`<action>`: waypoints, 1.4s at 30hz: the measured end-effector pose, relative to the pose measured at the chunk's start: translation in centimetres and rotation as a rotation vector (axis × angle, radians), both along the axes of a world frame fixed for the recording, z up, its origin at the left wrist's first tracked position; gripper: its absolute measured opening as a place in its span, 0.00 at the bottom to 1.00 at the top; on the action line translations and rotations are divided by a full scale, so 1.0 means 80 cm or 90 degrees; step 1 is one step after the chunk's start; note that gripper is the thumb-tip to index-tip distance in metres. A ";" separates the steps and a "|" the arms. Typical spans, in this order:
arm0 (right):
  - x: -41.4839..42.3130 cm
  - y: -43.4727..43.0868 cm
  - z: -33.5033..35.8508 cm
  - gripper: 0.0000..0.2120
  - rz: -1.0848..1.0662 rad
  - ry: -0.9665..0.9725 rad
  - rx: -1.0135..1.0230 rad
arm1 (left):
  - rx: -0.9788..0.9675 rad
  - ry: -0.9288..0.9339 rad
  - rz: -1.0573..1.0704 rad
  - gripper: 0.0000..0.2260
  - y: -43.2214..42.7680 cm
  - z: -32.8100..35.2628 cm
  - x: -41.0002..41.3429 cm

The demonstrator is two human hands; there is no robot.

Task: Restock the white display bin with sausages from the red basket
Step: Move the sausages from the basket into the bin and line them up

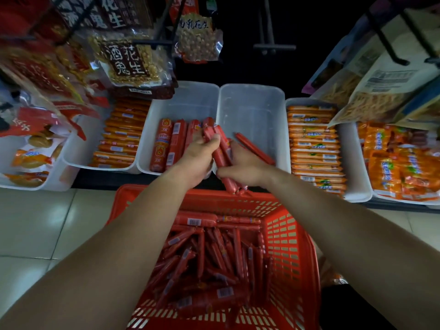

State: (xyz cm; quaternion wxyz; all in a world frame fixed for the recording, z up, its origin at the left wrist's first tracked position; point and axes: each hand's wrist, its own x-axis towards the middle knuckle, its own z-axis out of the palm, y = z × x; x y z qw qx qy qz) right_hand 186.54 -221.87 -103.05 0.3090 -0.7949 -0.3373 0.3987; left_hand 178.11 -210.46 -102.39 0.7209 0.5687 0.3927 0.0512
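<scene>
Holding a bundle of thin sausages (pixel 221 153) over the shared rims of two white bins: left hand (pixel 202 156) wrapped around its top, right hand (pixel 240 166) closed on the lower part, above the shelf's front edge. Right-hand white display bin (pixel 252 108) is nearly bare, with one thin sausage (pixel 256 148) near its front right; the neighbouring bin (pixel 188 101) has a few thick ones. Red basket (pixel 285 234) on the floor is still heaped, so restocking looks barely started.

Peanut bag (pixel 128 60) label: 酒鬼花生; second bag (pixel 197 39): 花生.
</scene>
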 end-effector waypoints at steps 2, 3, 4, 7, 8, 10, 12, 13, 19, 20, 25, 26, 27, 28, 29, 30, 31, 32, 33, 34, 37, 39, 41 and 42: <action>0.021 0.006 -0.005 0.20 0.027 -0.083 -0.024 | 0.083 0.040 -0.064 0.21 0.019 -0.004 -0.019; 0.035 0.007 -0.006 0.21 0.046 -0.139 -0.042 | 0.118 0.060 -0.070 0.17 0.027 -0.004 -0.030; 0.048 0.008 -0.007 0.22 0.056 -0.181 -0.058 | 0.142 0.072 -0.068 0.12 0.035 -0.006 -0.040; 0.081 0.008 -0.012 0.27 0.081 -0.239 -0.141 | 0.163 0.093 -0.065 0.05 0.047 -0.016 -0.073; 0.085 0.007 -0.016 0.29 0.097 -0.250 -0.183 | 0.172 0.095 -0.068 0.06 0.049 -0.019 -0.082; 0.087 0.006 -0.028 0.35 0.119 -0.270 -0.241 | 0.194 0.100 -0.072 0.06 0.050 -0.021 -0.097; 0.081 0.004 -0.035 0.36 0.089 -0.304 -0.239 | 0.221 0.100 -0.085 0.06 0.050 -0.022 -0.106; 0.077 0.003 -0.033 0.35 0.063 -0.313 -0.224 | 0.241 0.106 -0.094 0.06 0.049 -0.021 -0.110; 0.035 -0.032 0.014 0.28 -0.004 -0.260 -0.127 | 0.292 0.136 -0.156 0.06 0.025 0.006 -0.136; 0.023 -0.041 0.023 0.26 -0.021 -0.261 -0.098 | 0.288 0.145 -0.164 0.06 0.016 0.010 -0.146; -0.059 -0.091 0.032 0.13 -0.094 -0.319 0.017 | 0.341 0.238 -0.233 0.05 -0.021 -0.011 -0.212; -0.077 -0.102 0.024 0.12 -0.084 -0.323 0.021 | 0.338 0.258 -0.236 0.06 -0.029 -0.023 -0.228; -0.093 -0.112 0.010 0.11 -0.066 -0.316 0.013 | 0.334 0.282 -0.239 0.07 -0.035 -0.038 -0.243; -0.107 -0.122 -0.006 0.10 -0.038 -0.295 -0.010 | 0.327 0.295 -0.242 0.07 -0.043 -0.048 -0.256; -0.117 -0.132 -0.030 0.10 -0.004 -0.258 -0.048 | 0.324 0.322 -0.249 0.06 -0.050 -0.058 -0.270; -0.127 -0.140 -0.053 0.11 0.036 -0.213 -0.102 | 0.321 0.347 -0.265 0.05 -0.055 -0.069 -0.283; -0.135 -0.149 -0.080 0.14 0.072 -0.165 -0.170 | 0.326 0.379 -0.296 0.09 -0.059 -0.076 -0.292; -0.144 -0.158 -0.106 0.18 0.096 -0.126 -0.252 | 0.336 0.418 -0.334 0.17 -0.059 -0.089 -0.301; -0.151 -0.166 -0.132 0.25 0.095 -0.096 -0.318 | 0.355 0.460 -0.369 0.27 -0.060 -0.098 -0.308; -0.159 -0.174 -0.154 0.32 0.070 -0.075 -0.374 | 0.372 0.493 -0.393 0.35 -0.060 -0.111 -0.314; -0.181 -0.177 -0.189 0.52 -0.050 -0.040 -0.433 | 0.388 0.518 -0.385 0.46 -0.065 -0.145 -0.324; -0.195 -0.165 -0.197 0.61 -0.135 -0.041 -0.431 | 0.402 0.537 -0.369 0.50 -0.069 -0.159 -0.325; -0.205 -0.155 -0.200 0.65 -0.192 -0.052 -0.432 | 0.428 0.553 -0.372 0.55 -0.069 -0.167 -0.323; -0.210 -0.153 -0.203 0.66 -0.194 -0.064 -0.440 | 0.434 0.558 -0.386 0.57 -0.068 -0.172 -0.321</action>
